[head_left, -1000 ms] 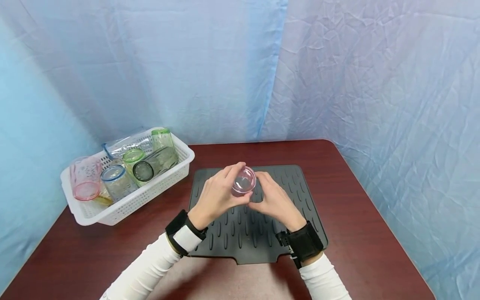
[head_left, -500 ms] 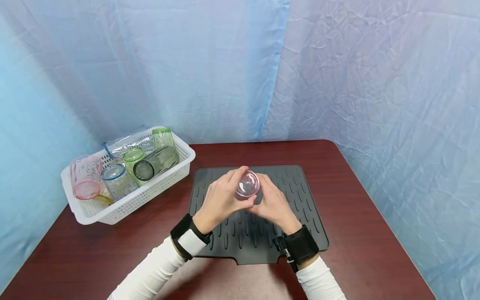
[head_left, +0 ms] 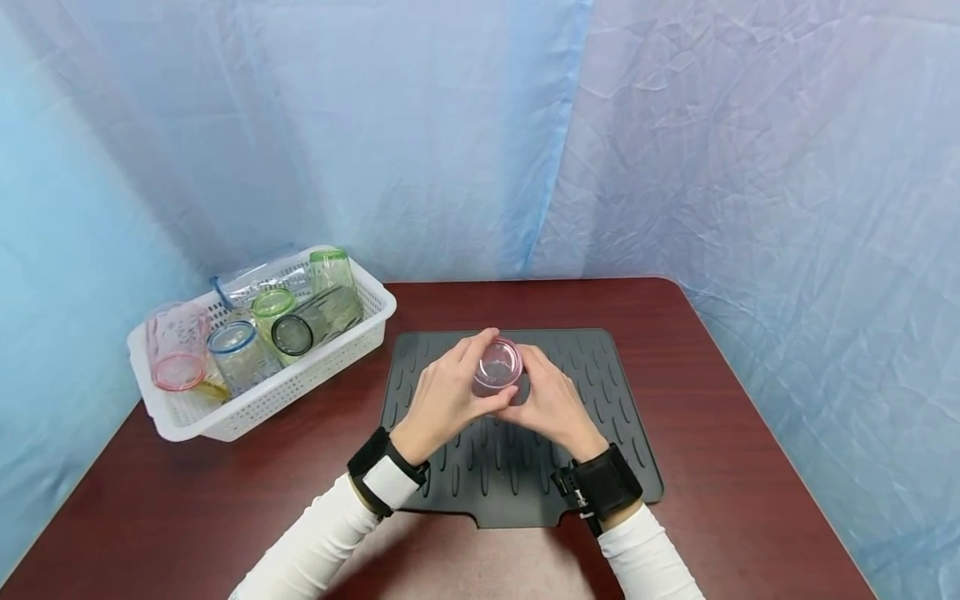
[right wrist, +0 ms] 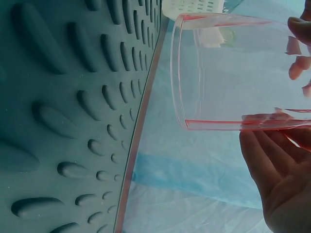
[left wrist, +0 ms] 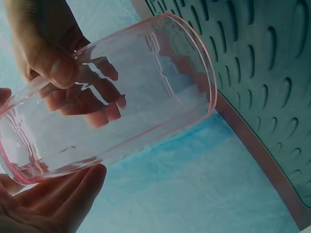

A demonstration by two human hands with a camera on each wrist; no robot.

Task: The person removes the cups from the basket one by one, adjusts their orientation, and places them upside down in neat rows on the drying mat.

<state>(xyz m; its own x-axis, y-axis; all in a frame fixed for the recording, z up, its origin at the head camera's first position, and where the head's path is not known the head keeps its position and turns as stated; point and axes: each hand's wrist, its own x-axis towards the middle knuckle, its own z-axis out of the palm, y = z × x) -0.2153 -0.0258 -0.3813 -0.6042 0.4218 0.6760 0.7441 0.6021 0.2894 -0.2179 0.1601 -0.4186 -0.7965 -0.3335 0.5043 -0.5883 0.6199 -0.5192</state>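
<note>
A clear pink-tinted drinking glass (head_left: 497, 364) is held upside down over a dark grey drying mat (head_left: 497, 492). My left hand (head_left: 447, 393) grips it from the left near its base, with thumb and fingers round the side. From the right, my right hand (head_left: 553, 400) holds it too, its thumb close to the left thumb. In the left wrist view the rim of the glass (left wrist: 189, 53) points toward the ridged mat (left wrist: 272, 63), and a gap shows between them. The right wrist view also shows the glass (right wrist: 218, 73) apart from the mat (right wrist: 73, 131).
A white perforated basket (head_left: 300, 379) stands at the left of the brown table (head_left: 735, 467). Several glasses lie and stand in it, among them a pink one (head_left: 178, 346), a blue-rimmed one (head_left: 243, 358) and a dark grey one (head_left: 322, 318). Blue curtains hang behind.
Both hands and the glass have shifted slightly right and a little toward the body, mostly in the first half second. The head view has tilted slightly since then. Both hands keep their hold.
</note>
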